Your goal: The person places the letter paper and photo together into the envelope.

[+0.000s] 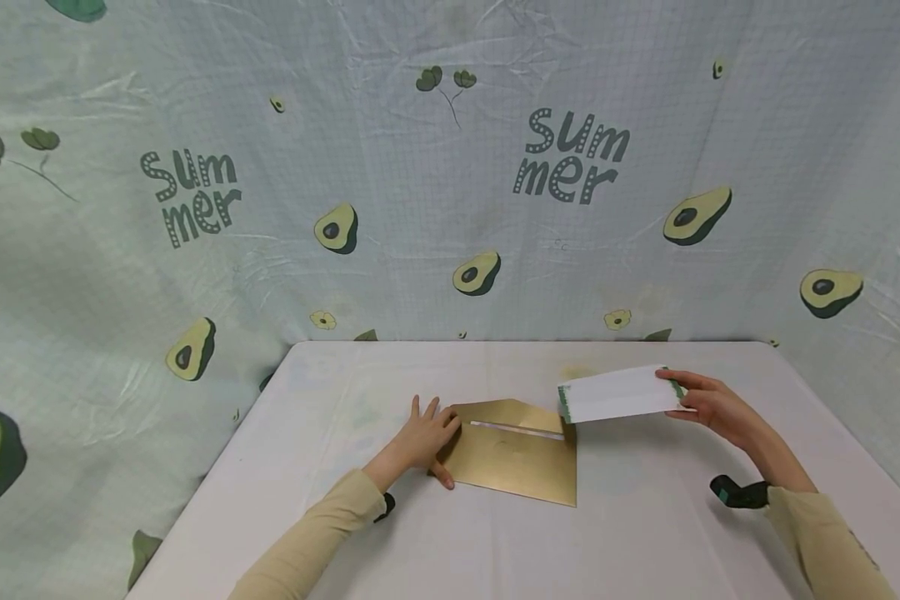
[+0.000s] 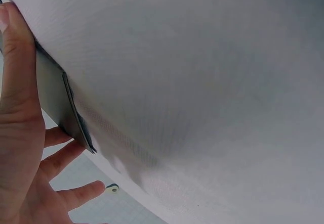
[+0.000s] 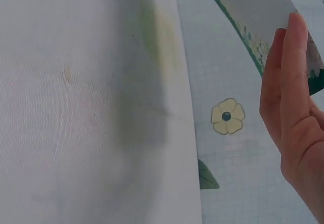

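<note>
A gold paper envelope (image 1: 513,468) lies toward the middle of the table, its flap (image 1: 506,410) raised at the back and a pale strip showing along its mouth. My left hand (image 1: 424,440) holds it by the left end, thumb at the near corner, other fingers spread toward the far side. In the left wrist view the envelope (image 2: 54,90) sits between thumb and fingers. To the right, a white card (image 1: 618,395) with green patterned ends is pinched at its right end by my right hand (image 1: 720,407). The card's left end overlaps the envelope's far right corner in the head view.
The table (image 1: 345,375) has a white cover and ends at a back edge. Behind it hangs a pale cloth (image 1: 390,167) printed with avocados and lettering. A black wrist device (image 1: 742,493) sits by the right sleeve.
</note>
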`<state>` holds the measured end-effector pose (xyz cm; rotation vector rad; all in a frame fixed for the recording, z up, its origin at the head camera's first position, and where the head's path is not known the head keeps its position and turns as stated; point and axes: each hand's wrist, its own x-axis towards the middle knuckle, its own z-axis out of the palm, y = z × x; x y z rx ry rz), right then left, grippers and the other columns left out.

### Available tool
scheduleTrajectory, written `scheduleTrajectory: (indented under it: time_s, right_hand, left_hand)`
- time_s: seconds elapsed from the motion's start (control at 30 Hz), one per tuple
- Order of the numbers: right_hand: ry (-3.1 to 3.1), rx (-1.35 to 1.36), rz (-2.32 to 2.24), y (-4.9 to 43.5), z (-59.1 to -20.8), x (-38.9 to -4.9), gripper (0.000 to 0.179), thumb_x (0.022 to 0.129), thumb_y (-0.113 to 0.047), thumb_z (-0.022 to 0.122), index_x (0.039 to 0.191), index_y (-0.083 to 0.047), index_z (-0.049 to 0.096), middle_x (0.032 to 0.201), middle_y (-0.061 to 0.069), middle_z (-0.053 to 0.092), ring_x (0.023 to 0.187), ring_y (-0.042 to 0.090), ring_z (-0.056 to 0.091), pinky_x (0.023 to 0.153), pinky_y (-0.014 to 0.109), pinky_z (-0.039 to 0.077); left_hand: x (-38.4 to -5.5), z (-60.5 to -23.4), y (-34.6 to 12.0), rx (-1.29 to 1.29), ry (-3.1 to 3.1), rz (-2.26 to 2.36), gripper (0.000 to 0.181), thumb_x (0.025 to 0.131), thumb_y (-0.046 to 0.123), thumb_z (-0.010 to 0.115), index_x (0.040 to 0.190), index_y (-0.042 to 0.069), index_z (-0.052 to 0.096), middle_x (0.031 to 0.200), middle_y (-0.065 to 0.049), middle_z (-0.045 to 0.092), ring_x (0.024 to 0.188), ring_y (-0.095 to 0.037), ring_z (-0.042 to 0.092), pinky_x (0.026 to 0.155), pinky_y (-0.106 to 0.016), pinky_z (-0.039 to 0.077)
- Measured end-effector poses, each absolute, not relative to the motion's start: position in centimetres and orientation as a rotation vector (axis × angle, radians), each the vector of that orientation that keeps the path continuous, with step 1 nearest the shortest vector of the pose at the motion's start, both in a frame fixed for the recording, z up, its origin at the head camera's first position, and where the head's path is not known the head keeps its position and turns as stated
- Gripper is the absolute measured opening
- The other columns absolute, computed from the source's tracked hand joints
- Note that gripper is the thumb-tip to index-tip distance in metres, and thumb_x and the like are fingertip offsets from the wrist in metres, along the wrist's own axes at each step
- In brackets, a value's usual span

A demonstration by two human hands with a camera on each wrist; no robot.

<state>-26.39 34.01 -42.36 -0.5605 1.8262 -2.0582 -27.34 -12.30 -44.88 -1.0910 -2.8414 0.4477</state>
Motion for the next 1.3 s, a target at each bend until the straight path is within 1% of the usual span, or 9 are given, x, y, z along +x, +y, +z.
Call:
scheduleTrajectory:
  time_s: [0.27,0.43,0.57,0.63,0.77,0.9,1.17,1.23,1.3]
  right_hand:
    - [1.811,-0.606,-2.069,33.2,-42.0,-26.5,0.041,0.096,0.001,0.026,0.126,-0.013,0.05,0.12,-0.019,0.054,0.101,0.001,0.057,0.08,0.022,0.05]
    - [1.899,-0.524,-2.08,32.5,-42.1,-26.9,0.035,0.096,-0.006,0.034,0.121,-0.017,0.057,0.114,-0.02,0.057,0.098,-0.002,0.058,0.077,0.018,0.049]
    - [1.921,-0.491,-2.103,31.8,-42.2,-27.2,0.033,0.095,-0.006,0.038,0.121,-0.015,0.056,0.112,-0.018,0.059,0.095,-0.001,0.059,0.076,0.018,0.05]
    - [1.951,-0.491,-2.092,31.5,-42.3,-27.4,0.034,0.094,-0.005,0.039,0.125,-0.013,0.053,0.112,-0.018,0.058,0.095,-0.001,0.059,0.075,0.019,0.05]
    - [2.074,-0.465,-2.011,31.0,-42.6,-27.7,0.041,0.094,-0.008,0.042,0.134,-0.012,0.04,0.113,-0.02,0.053,0.094,-0.003,0.057,0.075,0.019,0.05]
    - [2.206,-0.409,-1.925,30.5,-42.8,-27.8,0.051,0.092,-0.013,0.046,0.14,-0.013,0.029,0.113,-0.017,0.047,0.092,-0.003,0.056,0.073,0.02,0.05]
    - [2.438,-0.346,-1.803,30.3,-42.9,-27.6,0.062,0.09,-0.018,0.052,0.143,-0.018,0.02,0.106,-0.018,0.046,0.088,-0.007,0.054,0.068,0.022,0.051]
    - [2.483,-0.322,-1.775,30.4,-42.9,-27.6,0.063,0.09,-0.019,0.052,0.143,-0.018,0.02,0.11,-0.013,0.046,0.088,-0.009,0.053,0.068,0.023,0.051]
    - [2.522,-0.304,-1.745,30.6,-43.0,-27.6,0.063,0.09,-0.02,0.052,0.144,-0.016,0.019,0.117,0.001,0.048,0.087,-0.01,0.053,0.068,0.024,0.051]
  left_hand:
    - [-27.4,-45.0,-12.2,-1.083,-2.838,0.463,0.104,0.047,0.078,0.058,0.127,0.012,0.044,0.129,-0.008,0.043,0.123,-0.038,0.037,0.093,-0.063,0.03]
    - [-27.3,-44.9,-12.2,-1.081,-2.838,0.475,0.104,0.047,0.078,0.059,0.127,0.012,0.044,0.129,-0.008,0.043,0.123,-0.038,0.038,0.093,-0.063,0.03]
    - [-27.3,-44.9,-12.2,-1.078,-2.833,0.492,0.105,0.047,0.078,0.058,0.127,0.013,0.044,0.129,-0.008,0.043,0.123,-0.037,0.038,0.093,-0.062,0.031]
    - [-27.3,-45.0,-12.2,-1.08,-2.834,0.49,0.105,0.047,0.078,0.058,0.127,0.012,0.044,0.129,-0.008,0.043,0.123,-0.038,0.038,0.093,-0.062,0.031]
    - [-27.3,-45.1,-12.2,-1.087,-2.836,0.484,0.105,0.047,0.079,0.057,0.127,0.012,0.043,0.129,-0.008,0.043,0.123,-0.038,0.038,0.093,-0.062,0.03]
    - [-27.3,-45.1,-12.2,-1.087,-2.832,0.488,0.105,0.047,0.079,0.057,0.127,0.012,0.043,0.129,-0.008,0.043,0.123,-0.038,0.038,0.093,-0.062,0.031]
    - [-27.3,-45.0,-12.2,-1.083,-2.825,0.489,0.106,0.047,0.078,0.058,0.128,0.012,0.043,0.13,-0.008,0.043,0.123,-0.038,0.038,0.093,-0.062,0.031]
    - [-27.3,-45.0,-12.2,-1.082,-2.821,0.489,0.106,0.047,0.078,0.058,0.128,0.012,0.043,0.13,-0.008,0.043,0.123,-0.038,0.038,0.093,-0.062,0.031]
    - [-27.3,-45.0,-12.3,-1.082,-2.815,0.497,0.106,0.047,0.078,0.058,0.129,0.012,0.043,0.13,-0.008,0.043,0.123,-0.037,0.038,0.093,-0.062,0.031]
